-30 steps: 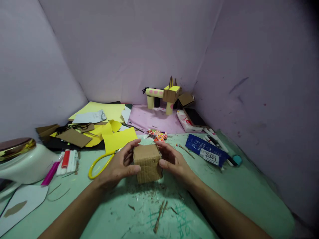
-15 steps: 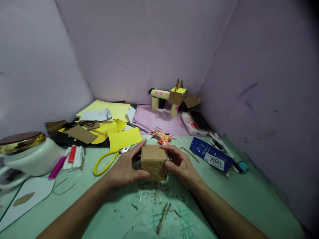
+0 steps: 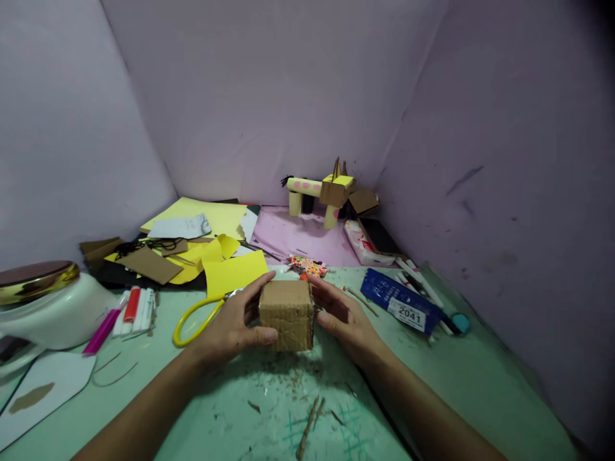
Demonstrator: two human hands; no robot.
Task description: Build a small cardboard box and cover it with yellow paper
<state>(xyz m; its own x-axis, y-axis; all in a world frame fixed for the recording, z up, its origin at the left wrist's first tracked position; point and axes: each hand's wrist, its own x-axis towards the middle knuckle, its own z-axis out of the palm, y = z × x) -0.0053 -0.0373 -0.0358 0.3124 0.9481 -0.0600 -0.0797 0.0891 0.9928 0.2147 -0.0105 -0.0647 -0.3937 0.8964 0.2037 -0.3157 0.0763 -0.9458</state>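
A small brown cardboard box (image 3: 287,317) sits between my hands above the green tabletop. My left hand (image 3: 235,326) grips its left side, with the thumb across the front face and the index finger along the top edge. At the right side, my right hand (image 3: 348,320) has its fingertips on the back corner and its thumb beside the front edge; the contact of its other fingers is hidden. Just left of the box lie yellow-handled scissors (image 3: 179,330), their blades partly hidden by my left hand. Behind the box is a colourful patterned piece (image 3: 310,265).
Yellow paper (image 3: 235,272) and cardboard scraps (image 3: 150,264) are piled at back left, near markers (image 3: 132,304) and a white pot (image 3: 62,314). A paper-and-cardboard animal figure (image 3: 307,187) stands behind. A blue packet (image 3: 401,299) lies right. Twigs (image 3: 307,429) are in front.
The whole view has shifted slightly, so things appear a little further left. My right thumb has slid off the box's front face to its right edge. The left hand keeps its grip.
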